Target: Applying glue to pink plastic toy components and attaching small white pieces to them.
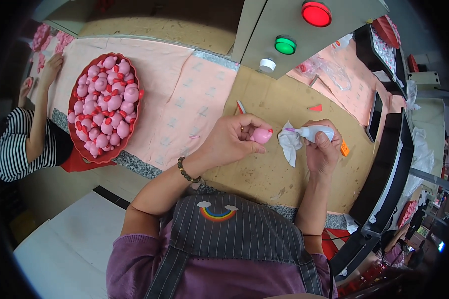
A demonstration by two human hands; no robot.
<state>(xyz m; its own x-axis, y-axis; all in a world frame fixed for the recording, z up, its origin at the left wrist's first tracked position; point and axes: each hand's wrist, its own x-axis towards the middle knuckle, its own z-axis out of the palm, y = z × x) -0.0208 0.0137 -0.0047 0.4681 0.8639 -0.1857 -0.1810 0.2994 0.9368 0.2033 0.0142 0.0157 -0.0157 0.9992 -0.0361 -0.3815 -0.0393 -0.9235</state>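
Over the brown board, my left hand (237,139) pinches a small pink toy figure (261,135) with a red bit at its upper right. My right hand (323,149) is wrapped round a small white squeeze bottle (315,132), its thin purplish nozzle pointing left toward the figure. Nozzle and figure are apart. Between my hands, a crumpled white tissue (290,144) lies on the board, just below the nozzle. To the left stands a red scalloped basin (71,130) heaped with similar pink figures (105,102) with red parts.
Pink cloth (159,89) covers the table's left part; brown board (254,179) lies before me. A grey machine box (284,25) with red and green lamps stands ahead. Black trays (384,164) edge the right side. At far left, another person's hand (54,64) works near pink pieces.
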